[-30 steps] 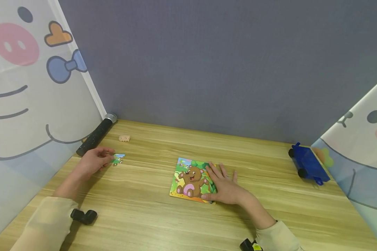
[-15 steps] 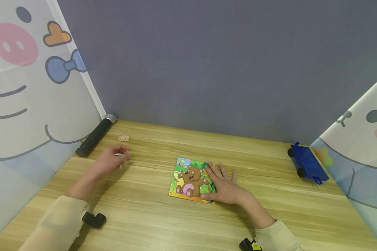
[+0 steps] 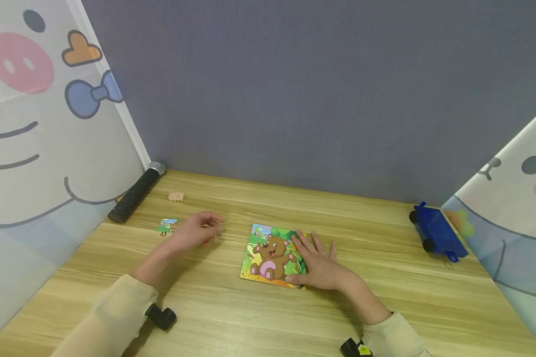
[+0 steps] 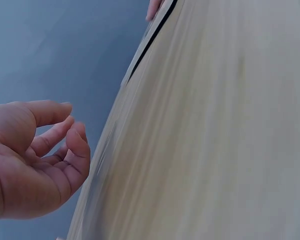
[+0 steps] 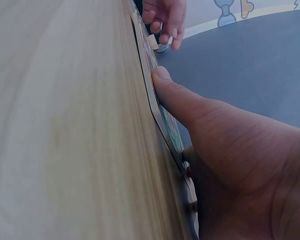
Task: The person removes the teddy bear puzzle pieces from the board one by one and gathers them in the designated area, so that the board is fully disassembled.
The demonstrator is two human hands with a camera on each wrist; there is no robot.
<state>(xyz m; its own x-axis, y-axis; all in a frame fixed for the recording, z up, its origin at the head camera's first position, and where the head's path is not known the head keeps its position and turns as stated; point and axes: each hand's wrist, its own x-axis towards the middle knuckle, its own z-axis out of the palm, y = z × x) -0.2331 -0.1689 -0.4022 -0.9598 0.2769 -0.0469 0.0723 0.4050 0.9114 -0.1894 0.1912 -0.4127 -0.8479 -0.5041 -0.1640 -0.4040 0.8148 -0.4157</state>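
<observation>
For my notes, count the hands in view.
2: the left hand, loosely curled left of the bear puzzle; the right hand, on the puzzle's right side. No others seem hidden.

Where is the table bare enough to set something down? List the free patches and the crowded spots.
Free: the stretch between the right hand and the blue toy; the near side of the bear puzzle.
Crowded: back left, with microphone, pink block and loose puzzle piece near the left hand.
</observation>
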